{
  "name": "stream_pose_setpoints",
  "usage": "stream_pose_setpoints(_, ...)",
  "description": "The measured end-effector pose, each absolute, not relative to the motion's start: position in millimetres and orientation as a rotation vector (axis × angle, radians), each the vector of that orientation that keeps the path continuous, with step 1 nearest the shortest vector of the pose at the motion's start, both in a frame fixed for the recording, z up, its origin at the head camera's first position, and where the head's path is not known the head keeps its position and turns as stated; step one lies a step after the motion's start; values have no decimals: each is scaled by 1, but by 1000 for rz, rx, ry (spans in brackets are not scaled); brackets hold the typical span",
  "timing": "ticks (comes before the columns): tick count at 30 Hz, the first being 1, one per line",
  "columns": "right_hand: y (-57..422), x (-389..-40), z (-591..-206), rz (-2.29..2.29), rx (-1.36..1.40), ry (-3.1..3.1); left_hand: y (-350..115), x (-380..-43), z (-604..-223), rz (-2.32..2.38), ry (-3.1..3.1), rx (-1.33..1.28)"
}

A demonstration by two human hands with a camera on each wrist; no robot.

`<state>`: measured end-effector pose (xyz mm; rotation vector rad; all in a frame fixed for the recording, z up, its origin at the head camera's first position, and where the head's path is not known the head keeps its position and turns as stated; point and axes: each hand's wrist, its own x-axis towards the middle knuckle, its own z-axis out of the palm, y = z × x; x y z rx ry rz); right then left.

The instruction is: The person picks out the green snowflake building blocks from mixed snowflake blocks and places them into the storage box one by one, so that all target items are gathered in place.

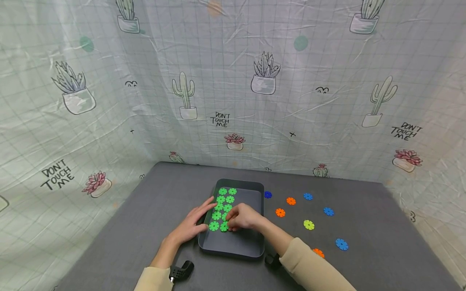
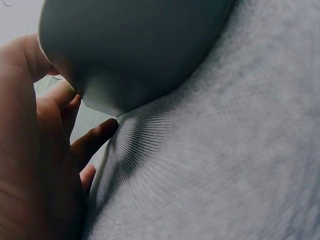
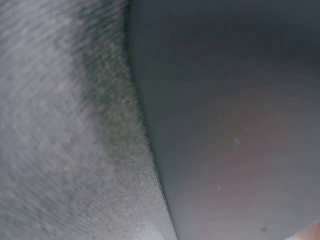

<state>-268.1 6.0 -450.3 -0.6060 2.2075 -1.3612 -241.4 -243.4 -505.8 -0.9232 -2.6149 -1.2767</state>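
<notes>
A dark grey tray (image 1: 238,246) lies on the table, with several green notched discs (image 1: 220,199) in two columns along its left side. My left hand (image 1: 189,224) rests at the tray's left rim, fingers spread and thumb near the lowest left disc. In the left wrist view, the left hand (image 2: 45,130) lies against the tray's outer wall (image 2: 135,50). Inside the tray, my right hand (image 1: 244,218) pinches the edge of a green disc (image 1: 223,226) at the bottom of the second column; its fingertips partly cover the discs there. The right wrist view mostly shows the tray wall (image 3: 225,125).
Right of the tray lie loose discs: orange (image 1: 291,201), light blue (image 1: 329,211), dark blue (image 1: 268,195) and yellow (image 1: 309,224). Another orange disc (image 1: 318,253) is partly behind the right sleeve. A cactus-print curtain (image 1: 233,101) surrounds the grey table (image 1: 145,210).
</notes>
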Motion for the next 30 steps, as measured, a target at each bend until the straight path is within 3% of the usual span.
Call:
stream_pose_setpoints(16,22,-272,-449,-1448,-597,2123,-242,-240,-503,-1280,-2613,-932)
stream_pose_setpoints(30,55,-268,-423,-1617,-583,2025,-241,-242,-507,-1257,-2628,-872)
